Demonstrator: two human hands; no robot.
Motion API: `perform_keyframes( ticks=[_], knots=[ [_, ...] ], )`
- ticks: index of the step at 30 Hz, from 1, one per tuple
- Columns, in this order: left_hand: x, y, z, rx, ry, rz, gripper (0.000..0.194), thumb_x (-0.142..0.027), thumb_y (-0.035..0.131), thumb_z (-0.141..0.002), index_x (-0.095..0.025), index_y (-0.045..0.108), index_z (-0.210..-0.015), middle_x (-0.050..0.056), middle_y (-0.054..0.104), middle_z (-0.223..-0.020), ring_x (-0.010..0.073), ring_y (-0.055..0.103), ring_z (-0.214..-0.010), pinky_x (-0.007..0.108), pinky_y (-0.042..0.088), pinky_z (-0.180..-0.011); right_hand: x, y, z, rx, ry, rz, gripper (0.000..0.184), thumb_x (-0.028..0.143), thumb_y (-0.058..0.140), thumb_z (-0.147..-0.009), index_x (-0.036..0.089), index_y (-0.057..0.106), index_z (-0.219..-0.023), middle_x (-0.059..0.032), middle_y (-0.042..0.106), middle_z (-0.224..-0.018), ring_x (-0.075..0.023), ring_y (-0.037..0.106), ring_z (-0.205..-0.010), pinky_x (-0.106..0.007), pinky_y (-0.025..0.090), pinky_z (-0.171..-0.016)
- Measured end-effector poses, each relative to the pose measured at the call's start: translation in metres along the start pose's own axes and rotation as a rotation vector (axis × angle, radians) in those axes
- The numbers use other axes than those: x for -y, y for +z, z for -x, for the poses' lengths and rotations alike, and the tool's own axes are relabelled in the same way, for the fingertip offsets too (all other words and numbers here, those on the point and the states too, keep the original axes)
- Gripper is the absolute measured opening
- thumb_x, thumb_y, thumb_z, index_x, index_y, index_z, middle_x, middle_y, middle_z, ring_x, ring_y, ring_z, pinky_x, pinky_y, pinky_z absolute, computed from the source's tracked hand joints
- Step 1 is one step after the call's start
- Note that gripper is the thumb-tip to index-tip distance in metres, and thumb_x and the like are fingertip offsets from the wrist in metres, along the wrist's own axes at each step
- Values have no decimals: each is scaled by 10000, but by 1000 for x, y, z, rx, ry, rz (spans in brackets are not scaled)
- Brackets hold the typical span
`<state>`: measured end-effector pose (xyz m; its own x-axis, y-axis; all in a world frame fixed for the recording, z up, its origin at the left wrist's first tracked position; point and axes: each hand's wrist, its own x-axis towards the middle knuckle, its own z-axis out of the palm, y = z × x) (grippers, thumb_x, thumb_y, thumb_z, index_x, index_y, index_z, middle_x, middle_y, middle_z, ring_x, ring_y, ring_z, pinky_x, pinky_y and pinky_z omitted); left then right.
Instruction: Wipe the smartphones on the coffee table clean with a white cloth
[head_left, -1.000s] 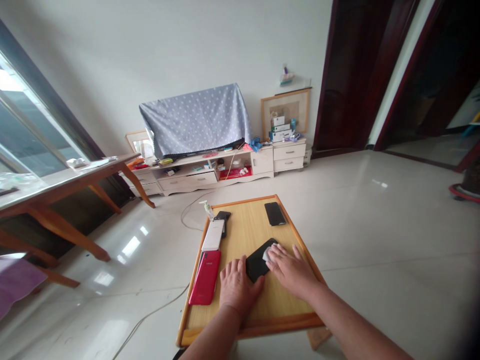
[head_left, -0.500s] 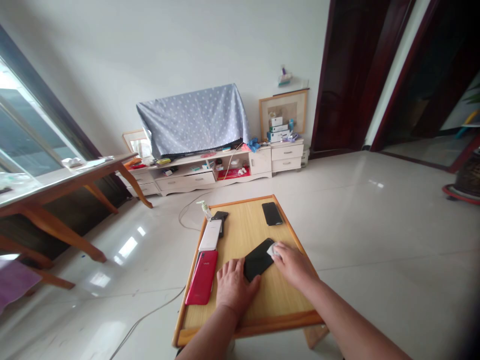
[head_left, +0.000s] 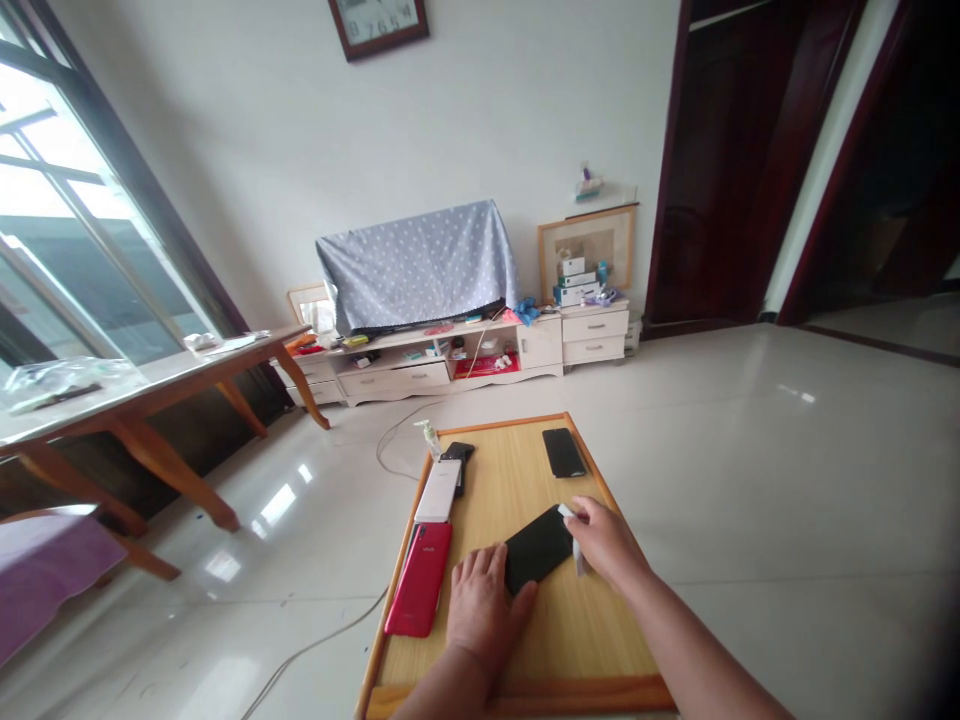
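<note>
A dotted cloth [head_left: 421,265] covers something on a pale cabinet [head_left: 541,345]; a dark-framed clock [head_left: 381,22] (its top cut off) hangs on the wall [head_left: 247,150]

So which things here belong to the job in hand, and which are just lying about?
Seemingly the job:
phone at the left hand
wipe in the right hand
small table
perhaps the red phone, white phone, far phone, pump bottle

Seemingly lying about:
spotted cloth
boxes
plastic bag
</note>
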<state>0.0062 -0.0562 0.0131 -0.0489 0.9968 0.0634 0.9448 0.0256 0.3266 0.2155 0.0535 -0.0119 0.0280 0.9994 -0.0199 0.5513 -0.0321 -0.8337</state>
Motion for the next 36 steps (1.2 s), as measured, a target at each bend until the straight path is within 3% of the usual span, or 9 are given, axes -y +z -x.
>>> perform_keyframes(
  ticks=[10, 18, 30, 36],
  knots=[
    [-1, 2, 0, -37, 2, -11, 631, -587, 558, -810, -233, 593, -1330, 99, 581, -1373, 325, 460, -1274, 434, 297, -1096, -13, 7, -13, 39, 75, -201, 443, 349, 621, -769, 236, 681, -1193, -60, 728, -1150, -216, 687, -1027, -272, 503, -853],
    [-4, 3, 1, -34, -58, -17, 699, -589, 569, -796, -229, 536, -1395, 91, 561, -1380, 315, 434, -1293, 420, 269, -1123, -17, 1, -19, 78, 80, -232, 460, 382, 605, -762, 204, 693, -1177, -66, 745, -1112, -225, 705, -986, -268, 518, -800],
    [-6, -10, -5, 67, -66, -17, 736, -625, 606, -749, -269, 532, -1390, 97, 558, -1345, 321, 468, -1250, 420, 346, -1071, -13, -4, -19, 29, -110, 38, 260, 285, 540, -852, 257, 675, -1072, -17, 743, -1015, -180, 685, -931, -248, 467, -777],
    [-7, -21, -18, 104, -36, -51, 655, -615, 657, -708, -288, 606, -1274, 81, 576, -1247, 305, 525, -1153, 398, 423, -987, -11, -9, -10, 14, -196, 252, 144, 320, 532, -890, 262, 650, -948, -21, 700, -982, -182, 653, -900, -256, 417, -744]
  ],
)
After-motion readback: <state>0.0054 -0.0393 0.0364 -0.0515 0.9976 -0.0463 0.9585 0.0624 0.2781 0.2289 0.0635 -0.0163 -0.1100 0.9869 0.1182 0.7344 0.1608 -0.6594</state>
